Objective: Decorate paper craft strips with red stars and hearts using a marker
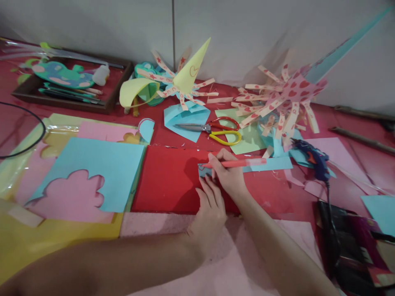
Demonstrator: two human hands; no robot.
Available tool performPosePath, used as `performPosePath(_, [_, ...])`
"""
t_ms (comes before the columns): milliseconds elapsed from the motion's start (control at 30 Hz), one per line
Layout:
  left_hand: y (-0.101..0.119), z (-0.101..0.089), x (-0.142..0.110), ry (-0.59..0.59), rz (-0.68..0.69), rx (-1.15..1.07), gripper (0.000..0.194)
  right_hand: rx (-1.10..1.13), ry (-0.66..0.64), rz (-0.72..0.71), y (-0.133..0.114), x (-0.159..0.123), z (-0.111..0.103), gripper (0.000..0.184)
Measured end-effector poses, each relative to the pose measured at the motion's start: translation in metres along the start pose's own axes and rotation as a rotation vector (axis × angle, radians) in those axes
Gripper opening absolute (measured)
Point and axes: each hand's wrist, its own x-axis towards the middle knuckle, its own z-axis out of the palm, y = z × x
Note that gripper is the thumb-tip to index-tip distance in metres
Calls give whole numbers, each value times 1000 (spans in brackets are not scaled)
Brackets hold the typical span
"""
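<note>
My right hand [227,172] is closed round a red pen [243,163], whose tip rests at the left end of a long light-blue paper strip [271,164] with a small red heart drawn on it. My left hand [210,211] lies just below with its fingers stretched out, the fingertips pressing near the strip's left end. Both hands work over a red sheet [166,179] on the table.
Red-and-yellow scissors [216,130] lie on blue paper behind the hands. A blue glue gun [313,158] sits to the right, its cord running to dark objects. Paper crafts with heart strips [284,98], a yellow cone [189,68], a tray [68,82] and cut blue paper [101,168] surround the area.
</note>
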Motion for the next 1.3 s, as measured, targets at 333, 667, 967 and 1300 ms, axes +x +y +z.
performPosePath(333, [1, 1, 1, -14, -2, -17, 46, 24, -68, 23, 1, -1, 0, 34])
performPosePath(667, [2, 3, 0, 13, -26, -95, 42, 2, -79, 37, -1, -1, 1, 34])
performPosePath(967, [1, 2, 0, 0, -8, -77, 43, -48, -67, -31, 3, 0, 0, 32])
performPosePath(1300, [2, 1, 0, 10, -12, -51, 44, -57, -50, -44, 3, -1, 0, 31])
